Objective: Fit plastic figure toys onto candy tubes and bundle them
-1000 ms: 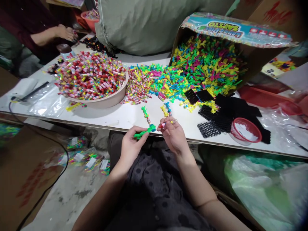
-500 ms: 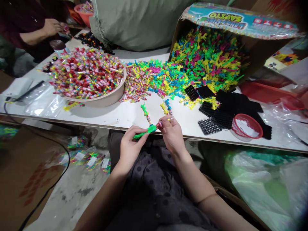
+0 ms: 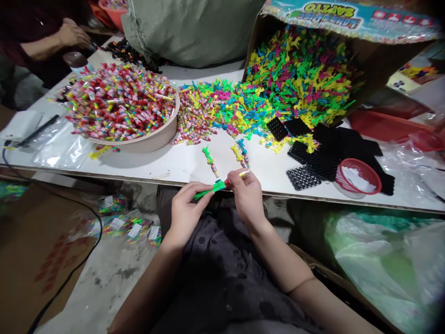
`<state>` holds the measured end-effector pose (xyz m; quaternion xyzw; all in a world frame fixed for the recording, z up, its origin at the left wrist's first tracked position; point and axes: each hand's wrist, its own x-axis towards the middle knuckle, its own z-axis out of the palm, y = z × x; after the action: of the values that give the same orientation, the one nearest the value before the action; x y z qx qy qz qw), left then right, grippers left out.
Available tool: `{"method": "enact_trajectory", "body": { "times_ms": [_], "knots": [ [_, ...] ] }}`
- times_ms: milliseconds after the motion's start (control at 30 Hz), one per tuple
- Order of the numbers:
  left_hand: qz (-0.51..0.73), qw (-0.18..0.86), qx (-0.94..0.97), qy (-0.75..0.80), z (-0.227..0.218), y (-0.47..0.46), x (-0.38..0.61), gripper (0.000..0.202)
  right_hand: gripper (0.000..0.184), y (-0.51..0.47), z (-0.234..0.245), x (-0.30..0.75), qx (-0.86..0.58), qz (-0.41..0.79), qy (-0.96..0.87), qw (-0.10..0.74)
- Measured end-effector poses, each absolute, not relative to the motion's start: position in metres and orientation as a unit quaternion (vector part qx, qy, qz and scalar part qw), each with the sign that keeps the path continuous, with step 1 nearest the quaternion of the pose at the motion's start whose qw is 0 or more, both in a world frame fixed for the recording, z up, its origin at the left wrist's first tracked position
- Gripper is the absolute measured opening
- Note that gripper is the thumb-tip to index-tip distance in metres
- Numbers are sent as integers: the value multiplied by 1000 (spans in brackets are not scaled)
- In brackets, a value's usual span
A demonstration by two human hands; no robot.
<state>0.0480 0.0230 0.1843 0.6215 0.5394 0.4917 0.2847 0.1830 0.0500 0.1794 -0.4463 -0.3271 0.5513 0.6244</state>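
Note:
My left hand (image 3: 189, 204) is closed on a green plastic toy piece (image 3: 218, 186), pinched between thumb and fingers near the table's front edge. In my right hand (image 3: 248, 197) is a small clear candy tube (image 3: 244, 173) with a red end. That red end meets the green piece; whether it is inside cannot be made out. Just beyond my hands lie a green toy figure joined to a candy tube (image 3: 209, 160), a yellow one (image 3: 238, 154) and a blue one (image 3: 243, 150).
A beige basin (image 3: 163, 137) heaped with candy tubes stands left. A tipped carton (image 3: 347, 23) spills colourful plastic figures (image 3: 295, 79). Black trays (image 3: 303, 177) and a red basket (image 3: 359, 176) lie right. A co-worker's hand (image 3: 73, 35) is at the far left.
My right hand has turned slightly, so more of the candy tube shows pointing right. Its red end stays against the green piece. The view has shifted a little.

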Motion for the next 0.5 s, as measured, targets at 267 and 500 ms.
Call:
{"method": "enact_trajectory", "body": {
  "times_ms": [267, 500],
  "knots": [
    [481, 284, 621, 551, 174, 18, 44, 9, 20, 44, 177, 179, -465, 550, -333, 609],
    [433, 302, 631, 568, 173, 20, 37, 12, 26, 47, 173, 177, -464, 588, -315, 583]
  ]
}}
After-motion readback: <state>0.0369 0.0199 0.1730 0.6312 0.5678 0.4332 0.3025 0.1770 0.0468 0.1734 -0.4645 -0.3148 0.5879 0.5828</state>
